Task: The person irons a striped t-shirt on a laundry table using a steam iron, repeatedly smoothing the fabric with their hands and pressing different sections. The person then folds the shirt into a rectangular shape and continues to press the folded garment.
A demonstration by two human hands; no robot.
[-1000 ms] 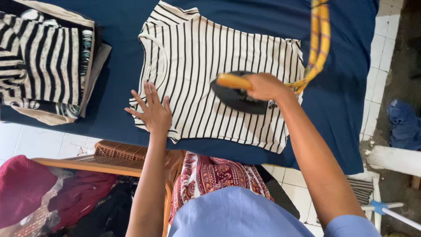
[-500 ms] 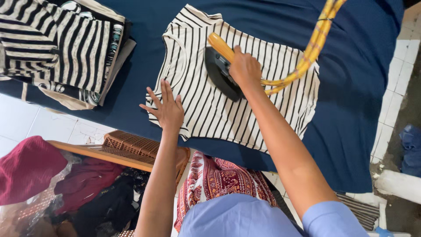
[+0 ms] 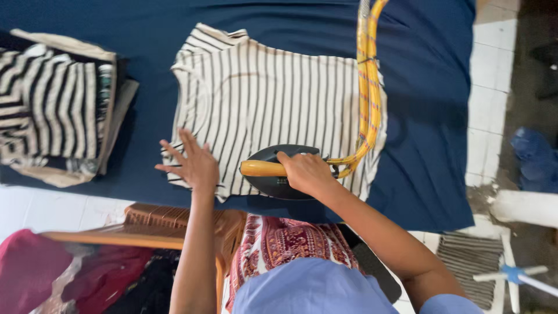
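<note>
The right hand [image 3: 305,171] grips the black iron [image 3: 273,174] by its yellow handle, long axis crosswise on the striped T-shirt's [image 3: 273,99] near hem; the left hand [image 3: 195,166], fingers spread, presses the shirt just beside its tip

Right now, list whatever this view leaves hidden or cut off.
- Iron: its soleplate faces down on the striped shirt; the right hand covers the handle's rear.
- Yellow cord: leaves the top edge.
- Folded pile: cut off at the left edge.
</note>
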